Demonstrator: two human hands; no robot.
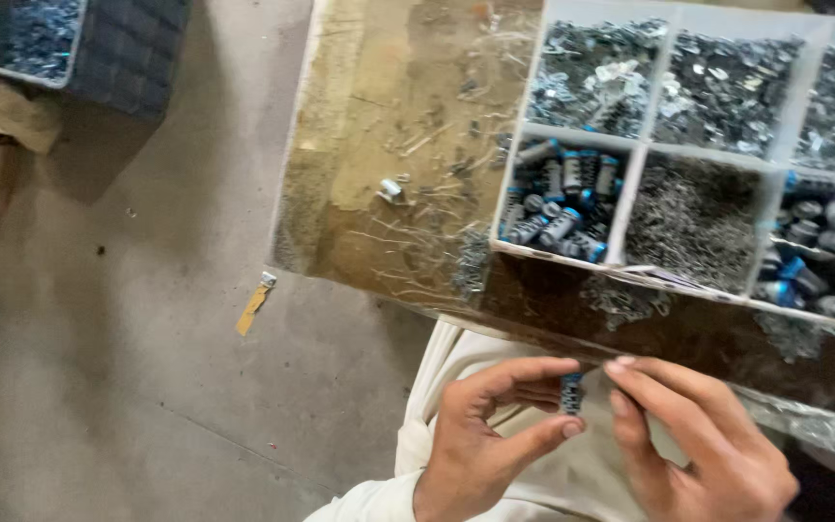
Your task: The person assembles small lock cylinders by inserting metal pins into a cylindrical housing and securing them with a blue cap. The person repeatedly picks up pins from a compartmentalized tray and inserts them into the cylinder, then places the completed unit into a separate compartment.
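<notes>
A dark crate [99, 48] of small metal parts is sitting on the floor at far left. The left hand [480, 440] is pinching a small blue-and-grey cylindrical part [571, 393] between thumb and forefinger, below the workbench [388, 145] edge. The right hand [707, 445] is meeting it with loosely curled fingers, seemingly mid-assembly, while the divided tray [630, 198] is holding many more.

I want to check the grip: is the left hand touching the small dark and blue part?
Touching. The head view shows the left hand pinching the small dark and blue part between thumb and forefinger, with no gap visible at the fingertips.
</notes>
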